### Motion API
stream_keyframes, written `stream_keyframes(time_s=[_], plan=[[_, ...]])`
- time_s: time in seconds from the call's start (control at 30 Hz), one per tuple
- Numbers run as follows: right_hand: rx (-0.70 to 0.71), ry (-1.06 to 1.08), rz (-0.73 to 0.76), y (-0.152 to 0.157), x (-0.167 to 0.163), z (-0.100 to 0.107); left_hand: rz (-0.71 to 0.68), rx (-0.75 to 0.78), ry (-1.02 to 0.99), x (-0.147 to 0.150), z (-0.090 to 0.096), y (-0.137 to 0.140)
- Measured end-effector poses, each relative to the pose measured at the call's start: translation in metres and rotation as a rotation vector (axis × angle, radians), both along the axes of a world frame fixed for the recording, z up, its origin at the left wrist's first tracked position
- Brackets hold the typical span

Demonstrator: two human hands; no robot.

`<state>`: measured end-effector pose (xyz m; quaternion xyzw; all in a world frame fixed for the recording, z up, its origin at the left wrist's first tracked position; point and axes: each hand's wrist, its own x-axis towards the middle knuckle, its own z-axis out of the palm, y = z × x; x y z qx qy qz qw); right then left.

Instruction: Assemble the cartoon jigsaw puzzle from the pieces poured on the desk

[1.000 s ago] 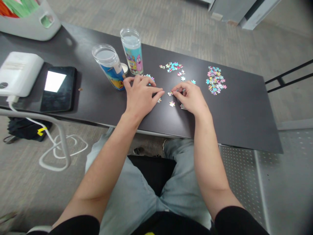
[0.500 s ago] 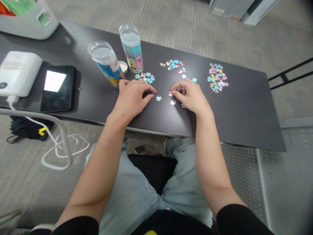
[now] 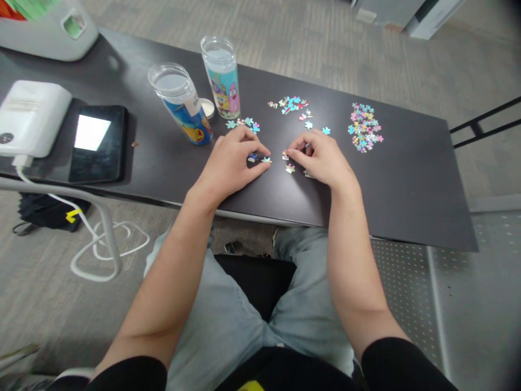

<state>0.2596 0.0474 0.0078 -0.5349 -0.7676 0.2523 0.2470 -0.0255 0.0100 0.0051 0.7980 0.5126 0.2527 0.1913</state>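
My left hand [image 3: 235, 162] is on the table with thumb and forefinger apart, one on each side of a small light-coloured puzzle piece [image 3: 266, 160]. A dark blue puzzle piece [image 3: 252, 157] lies under its curved fingers. My right hand [image 3: 319, 156] pinches a puzzle piece [image 3: 285, 155] at its edge, low over the tabletop. Just below that, another puzzle piece [image 3: 290, 169] lies loose. One more puzzle piece [image 3: 308, 174] is partly hidden beneath my right hand.
Loose puzzle pieces lie in groups: behind my left hand [image 3: 244, 125], at the back [image 3: 293, 104] and to the right [image 3: 365, 127]. Two clear-topped printed canisters [image 3: 185, 111] [image 3: 223, 81] stand left of centre beside a white lid [image 3: 207, 108]. Further left are a black tablet [image 3: 97, 144] and white charger [image 3: 35, 119].
My left hand has shifted right, from the dark blue piece to the light-coloured one, and its thumb and forefinger have spread wider. The right hand stays almost in place.
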Motion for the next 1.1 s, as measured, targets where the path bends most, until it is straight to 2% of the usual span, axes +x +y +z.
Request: stream_keyframes(time_s=[0.17,0.33,0.67,0.9,1.1], plan=[[-0.089,0.001,0.048,-0.009,0.014,0.009,0.034,0.028,0.021,0.022,-0.001,-0.001],[-0.101,-0.080,0.104,-0.015,0.013,0.018,0.063,0.027,0.023,0.038,-0.007,0.008],[-0.095,-0.006,0.076,-0.010,0.026,0.011,0.060,-0.004,0.018,0.038,-0.008,0.007],[-0.097,0.037,0.081,-0.011,0.020,0.015,0.016,-0.038,-0.010,0.037,-0.005,0.004],[-0.264,0.246,0.123,-0.012,0.013,0.015,0.002,-0.053,-0.013,0.036,-0.006,0.005]])
